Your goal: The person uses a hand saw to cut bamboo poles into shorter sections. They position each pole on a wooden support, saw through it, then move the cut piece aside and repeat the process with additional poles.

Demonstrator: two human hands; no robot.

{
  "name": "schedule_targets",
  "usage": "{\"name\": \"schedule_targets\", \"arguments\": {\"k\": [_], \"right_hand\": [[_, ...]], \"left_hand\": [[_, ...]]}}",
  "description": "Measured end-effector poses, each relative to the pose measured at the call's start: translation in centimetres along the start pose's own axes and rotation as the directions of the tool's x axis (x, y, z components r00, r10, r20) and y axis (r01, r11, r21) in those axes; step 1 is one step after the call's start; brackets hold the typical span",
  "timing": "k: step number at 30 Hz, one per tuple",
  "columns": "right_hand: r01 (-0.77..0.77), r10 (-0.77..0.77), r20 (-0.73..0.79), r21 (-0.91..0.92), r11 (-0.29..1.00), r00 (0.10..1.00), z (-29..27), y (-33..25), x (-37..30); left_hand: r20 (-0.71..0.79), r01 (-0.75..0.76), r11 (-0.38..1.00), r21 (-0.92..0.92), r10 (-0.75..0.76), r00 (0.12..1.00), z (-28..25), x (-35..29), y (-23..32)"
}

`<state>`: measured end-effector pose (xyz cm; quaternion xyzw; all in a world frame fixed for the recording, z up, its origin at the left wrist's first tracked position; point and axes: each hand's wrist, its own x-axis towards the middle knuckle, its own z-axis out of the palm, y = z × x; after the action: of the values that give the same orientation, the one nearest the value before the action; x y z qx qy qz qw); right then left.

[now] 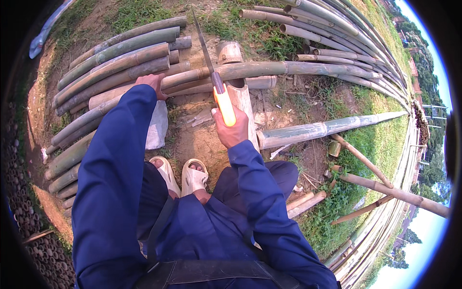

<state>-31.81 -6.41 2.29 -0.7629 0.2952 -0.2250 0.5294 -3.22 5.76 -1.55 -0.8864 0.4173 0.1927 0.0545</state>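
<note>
In my right hand (230, 129) is a handsaw (224, 103) with a yellow grip. Its narrow blade points away from me and crosses a long bamboo pole (257, 70); I cannot tell whether the teeth bite into it. My left hand (153, 84) is closed around the same pole, left of the saw. The pole lies across a thick, pale bamboo piece (243, 103) on the ground, near its hollow opening. A short bamboo stump (229, 52) stands just beyond the pole.
Cut bamboo lengths (120, 58) are stacked at the left. Long poles (332, 29) lie at the far right. Another pole (332, 127) reaches rightward beside a crossed bamboo frame (385, 188). A whitish block or bag (157, 126) sits by my sandalled feet (194, 176).
</note>
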Motion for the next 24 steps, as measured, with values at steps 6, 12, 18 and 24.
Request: {"name": "schedule_targets", "arguments": {"k": [6, 12, 18, 24], "right_hand": [[-0.035, 0.036, -0.027, 0.046, 0.998, 0.999, -1.6, -0.9, -6.3], [-0.002, 0.003, 0.021, -0.022, 1.0, 1.0, -1.3, -0.3, -0.4], [-0.025, 0.026, -0.014, 0.007, 1.0, 1.0, -2.3, 0.0, -8.0], [-0.341, 0.34, 0.059, -0.003, 0.94, 0.938, -3.9, -0.6, -10.1]], "left_hand": [[-0.045, -0.036, 0.999, -0.034, 0.034, 0.998, 1.1, 0.2, -1.1], [-0.037, -0.056, 0.998, -0.005, 0.056, 0.998, 0.4, 0.4, -0.1], [-0.094, -0.057, 0.998, -0.028, 0.054, 0.994, 1.7, 0.2, -1.9], [-0.089, -0.004, 0.999, -0.05, 0.0, 0.996, 0.2, -0.4, 0.3]]}}
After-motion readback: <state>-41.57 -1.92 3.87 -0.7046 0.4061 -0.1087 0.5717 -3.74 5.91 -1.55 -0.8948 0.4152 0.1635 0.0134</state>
